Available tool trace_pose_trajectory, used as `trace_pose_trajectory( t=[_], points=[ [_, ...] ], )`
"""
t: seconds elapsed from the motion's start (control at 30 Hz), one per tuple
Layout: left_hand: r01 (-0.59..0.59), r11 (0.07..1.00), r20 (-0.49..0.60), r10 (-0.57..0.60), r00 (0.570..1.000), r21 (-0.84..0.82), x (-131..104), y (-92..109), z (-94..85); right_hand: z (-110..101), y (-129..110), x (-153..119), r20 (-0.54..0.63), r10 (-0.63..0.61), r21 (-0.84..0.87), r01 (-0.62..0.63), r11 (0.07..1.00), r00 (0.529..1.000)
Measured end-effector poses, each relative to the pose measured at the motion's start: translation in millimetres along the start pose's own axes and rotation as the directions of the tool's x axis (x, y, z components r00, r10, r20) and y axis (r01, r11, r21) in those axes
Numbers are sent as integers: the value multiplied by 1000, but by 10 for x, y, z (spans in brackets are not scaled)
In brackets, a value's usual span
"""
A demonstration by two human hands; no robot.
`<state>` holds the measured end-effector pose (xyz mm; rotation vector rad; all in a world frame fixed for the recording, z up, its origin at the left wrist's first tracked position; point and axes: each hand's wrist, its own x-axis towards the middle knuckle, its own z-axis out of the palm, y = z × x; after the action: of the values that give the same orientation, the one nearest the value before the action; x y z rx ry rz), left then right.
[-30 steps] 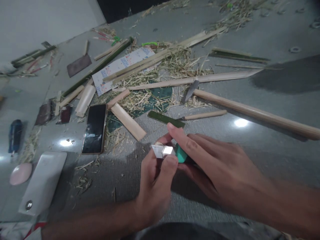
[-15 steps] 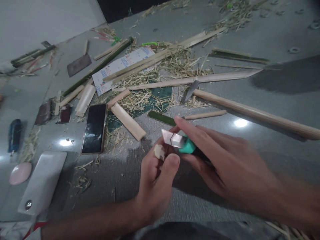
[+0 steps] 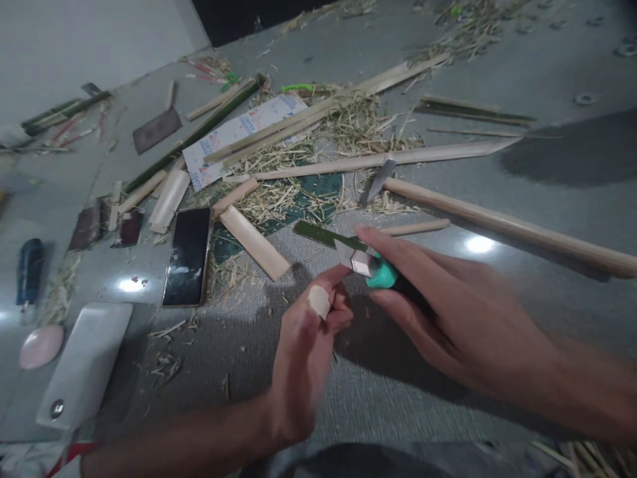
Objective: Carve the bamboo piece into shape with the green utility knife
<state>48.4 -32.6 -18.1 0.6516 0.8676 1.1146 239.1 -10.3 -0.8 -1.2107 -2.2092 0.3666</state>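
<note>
My left hand (image 3: 308, 338) is closed at the lower centre, with a small pale piece (image 3: 319, 302) held by its curled fingers. A utility knife (image 3: 381, 271), with a teal and black body and a short metal blade, is gripped in my right hand (image 3: 448, 305). The blade points left, above my left hand's fingers and in front of a green bamboo strip (image 3: 318, 234). Behind my right fingertips a thin wooden stick (image 3: 418, 228) lies on the grey table (image 3: 239, 398).
A hammer (image 3: 497, 222) lies to the right. Bamboo strips (image 3: 363, 162), shavings (image 3: 368, 126) and a printed sheet (image 3: 249, 129) spread across the back. A black phone (image 3: 188, 255), a white phone (image 3: 87, 362) and a pink oval object (image 3: 42, 346) are on the left.
My left hand has turned, its thumb no longer extended toward the knife and its fingers more curled. My right hand and the knife have shifted slightly right and up.
</note>
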Motion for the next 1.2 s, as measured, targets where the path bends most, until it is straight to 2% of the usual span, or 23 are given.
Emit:
trace_pose_trajectory(
  t=[0.13,0.37,0.57,0.93,1.2],
  points=[
    [49,999,-80,-50,996,-12,53,77,51,4,10,8,4,2,-4,-2,1000,1000],
    [34,999,-46,-35,998,-13,35,7,-3,3,1,-5,17,10,-18,-9,1000,1000],
    [35,999,-60,-36,998,-26,30,10,0,-4,-5,3,35,13,-20,-13,1000,999],
    [16,1000,-21,-16,1000,-3,43,-13,-13,-2,1,5,53,32,-2,-32,999,998],
    [50,998,-87,-53,995,-39,50,26,39,1,4,-2,48,19,-6,-19,1000,999]
  ],
)
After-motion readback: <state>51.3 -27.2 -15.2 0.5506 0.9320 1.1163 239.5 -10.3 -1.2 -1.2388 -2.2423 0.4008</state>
